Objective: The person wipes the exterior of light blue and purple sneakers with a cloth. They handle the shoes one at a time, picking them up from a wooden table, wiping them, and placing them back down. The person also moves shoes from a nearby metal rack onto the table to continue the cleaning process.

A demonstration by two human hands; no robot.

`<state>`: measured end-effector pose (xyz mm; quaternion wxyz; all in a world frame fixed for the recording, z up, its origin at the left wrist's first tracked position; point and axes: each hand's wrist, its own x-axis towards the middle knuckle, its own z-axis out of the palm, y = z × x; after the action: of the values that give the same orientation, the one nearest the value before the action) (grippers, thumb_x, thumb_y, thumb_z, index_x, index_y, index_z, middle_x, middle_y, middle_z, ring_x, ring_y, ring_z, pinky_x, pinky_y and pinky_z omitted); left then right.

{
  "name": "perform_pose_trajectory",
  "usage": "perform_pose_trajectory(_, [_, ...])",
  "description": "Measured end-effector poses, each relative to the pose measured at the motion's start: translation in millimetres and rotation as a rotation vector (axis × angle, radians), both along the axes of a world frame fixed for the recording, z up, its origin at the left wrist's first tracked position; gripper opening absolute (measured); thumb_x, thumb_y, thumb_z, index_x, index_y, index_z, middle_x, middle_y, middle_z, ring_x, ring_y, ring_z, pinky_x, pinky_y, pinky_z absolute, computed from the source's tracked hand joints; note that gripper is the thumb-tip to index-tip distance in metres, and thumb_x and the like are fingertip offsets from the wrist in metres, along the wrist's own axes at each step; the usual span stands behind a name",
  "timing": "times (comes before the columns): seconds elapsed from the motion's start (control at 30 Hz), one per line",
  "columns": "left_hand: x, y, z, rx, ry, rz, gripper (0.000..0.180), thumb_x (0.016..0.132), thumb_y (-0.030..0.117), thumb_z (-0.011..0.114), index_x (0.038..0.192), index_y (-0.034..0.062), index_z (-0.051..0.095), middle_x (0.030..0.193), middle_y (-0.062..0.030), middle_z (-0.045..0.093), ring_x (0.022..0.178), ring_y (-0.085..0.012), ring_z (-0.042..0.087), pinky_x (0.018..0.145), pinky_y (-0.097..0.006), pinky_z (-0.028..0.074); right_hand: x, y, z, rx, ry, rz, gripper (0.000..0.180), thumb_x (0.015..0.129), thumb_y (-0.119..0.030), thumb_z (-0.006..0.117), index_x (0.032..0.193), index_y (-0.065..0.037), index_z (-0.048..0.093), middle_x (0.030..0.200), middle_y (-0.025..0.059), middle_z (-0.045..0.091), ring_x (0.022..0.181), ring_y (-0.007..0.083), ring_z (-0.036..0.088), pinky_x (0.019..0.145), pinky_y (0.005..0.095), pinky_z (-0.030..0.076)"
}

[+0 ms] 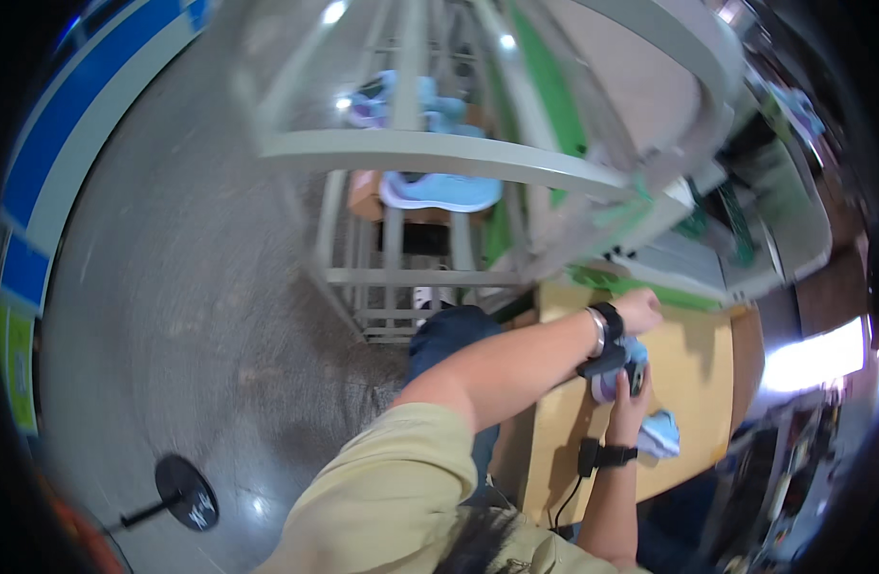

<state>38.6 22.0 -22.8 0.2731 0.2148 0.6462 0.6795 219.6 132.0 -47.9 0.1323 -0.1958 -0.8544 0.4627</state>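
Observation:
My left hand [638,311] reaches across the wooden table, its fingers curled; whatever they may hold is hidden. My right hand [630,404] is closed on a light blue and lilac shoe [604,386] with a dark opening. Part of this shoe is covered by my left wrist and its black strap. Beside my right wrist a second light blue piece, apparently another shoe [659,434], lies on the table [703,349].
A grey metal rack [439,148] stands ahead, blurred, with several light blue shoes [444,191] and a brown box [365,194] on its shelves. A conveyor-like machine [746,239] borders the table's far side. A round black stand base [186,493] is on the floor at left.

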Motion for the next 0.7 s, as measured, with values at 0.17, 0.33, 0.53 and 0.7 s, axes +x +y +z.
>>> perform_pose_trajectory(0.17, [1.9,-10.5,3.9,-0.335,0.173,0.145,0.091,0.091,0.061,0.060,0.145,-0.0089,0.038,0.149,-0.0327,0.040,0.141,-0.0420,0.038,0.115,-0.044,0.033,-23.9,23.3,9.6,-0.887,0.142,-0.220,0.043,0.103,-0.034,0.050,0.136,-0.007,0.052,0.125,0.0073,0.062,0.108,0.0214,0.063,0.092,0.0392,0.053])
perform_pose_trajectory(0.33, [17.9,-39.8,36.6,0.057,-0.407,-0.463,0.076,0.092,0.070,0.051,0.146,0.0177,0.042,0.142,-0.0086,0.052,0.126,-0.0263,0.053,0.089,-0.051,0.052,-32.1,-33.8,49.8,-0.375,0.377,-0.074,0.069,0.105,-0.035,0.050,0.155,0.001,0.021,0.154,0.0197,0.037,0.142,0.0291,0.034,0.118,0.0398,0.026])
perform_pose_trajectory(0.53, [3.2,-29.6,47.2,0.461,-0.446,-0.449,0.075,0.097,0.068,0.038,0.148,0.0127,0.041,0.133,-0.0195,0.060,0.102,-0.0312,0.069,0.067,-0.031,0.059,5.7,122.8,66.7,0.389,0.192,-0.288,0.052,0.098,-0.044,0.058,0.127,-0.001,0.063,0.135,0.0246,0.056,0.131,0.0368,0.048,0.109,0.0425,0.037])
perform_pose_trajectory(0.7, [-23.6,-28.4,58.3,0.672,-0.461,-0.415,0.075,0.098,0.064,0.041,0.150,0.0109,0.038,0.139,-0.0218,0.055,0.101,-0.0313,0.069,0.071,-0.033,0.058,80.3,215.8,-2.3,0.212,-0.359,-0.407,0.055,0.092,-0.048,0.065,0.110,0.004,0.068,0.102,0.0225,0.070,0.100,0.0332,0.067,0.088,0.0412,0.051])
